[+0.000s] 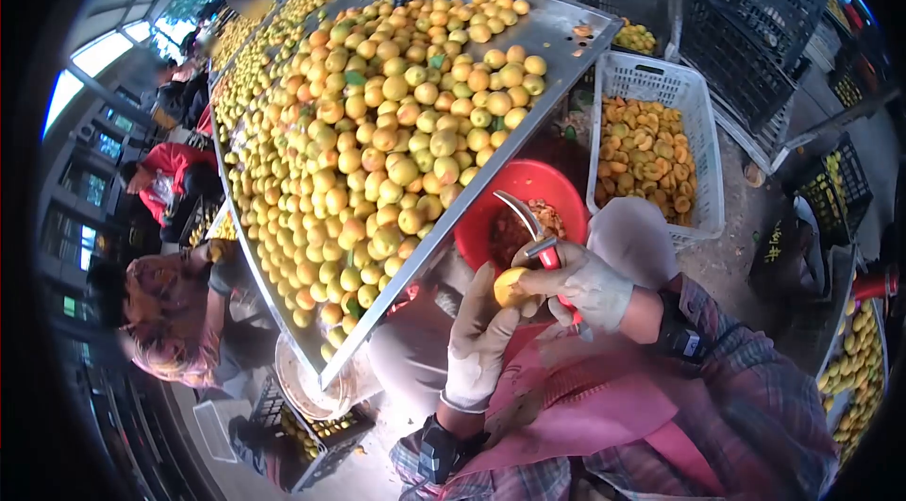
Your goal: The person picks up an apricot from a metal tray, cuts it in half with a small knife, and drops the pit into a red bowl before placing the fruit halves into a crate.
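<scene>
My left hand (481, 336), in a pale work glove, grips a small yellow fruit (507, 288) just below the table's near edge. My right hand (585, 286), also gloved, holds a red-handled curved knife (528, 223) whose blade arcs up over the fruit. Right behind the knife is a red bowl (491, 208) with pits and scraps inside. A pink apron covers my lap below both hands.
A slanted metal table (557, 29) carries a big heap of yellow fruit (377, 124). A white crate (651, 86) of halved fruit stands at right, dark crates (755, 20) behind it. Other people sit along the table's left side and far end.
</scene>
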The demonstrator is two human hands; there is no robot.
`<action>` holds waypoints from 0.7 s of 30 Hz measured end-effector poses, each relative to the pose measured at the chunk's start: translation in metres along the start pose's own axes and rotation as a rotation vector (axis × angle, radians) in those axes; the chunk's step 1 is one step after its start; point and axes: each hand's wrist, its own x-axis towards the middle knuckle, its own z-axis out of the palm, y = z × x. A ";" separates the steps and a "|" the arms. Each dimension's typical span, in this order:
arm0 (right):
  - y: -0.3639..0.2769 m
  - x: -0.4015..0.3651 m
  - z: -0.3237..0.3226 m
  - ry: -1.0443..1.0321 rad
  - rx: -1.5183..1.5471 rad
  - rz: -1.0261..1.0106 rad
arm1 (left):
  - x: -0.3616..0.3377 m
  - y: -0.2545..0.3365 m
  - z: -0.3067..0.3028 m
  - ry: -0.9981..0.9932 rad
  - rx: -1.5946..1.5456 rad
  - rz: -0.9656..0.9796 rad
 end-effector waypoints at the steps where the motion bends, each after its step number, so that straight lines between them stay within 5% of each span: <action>1: -0.003 0.003 0.011 -0.027 -0.047 0.027 | -0.002 -0.004 -0.009 0.042 0.013 -0.032; 6: -0.001 0.012 0.027 -0.054 -0.041 0.060 | -0.012 -0.005 -0.020 0.162 -0.352 -0.101; 8: -0.003 0.017 0.031 0.108 0.082 0.011 | -0.017 -0.006 -0.030 0.173 -0.500 -0.220; 14: -0.018 0.010 0.035 0.195 0.052 -0.332 | -0.019 -0.015 -0.033 0.110 -0.713 -0.136; 16: -0.007 0.014 0.040 0.331 -0.101 -0.571 | -0.016 -0.020 -0.036 -0.058 -0.881 -0.166; 21: -0.017 0.011 0.062 0.128 0.112 -0.629 | -0.022 -0.015 -0.022 0.006 -0.760 -0.116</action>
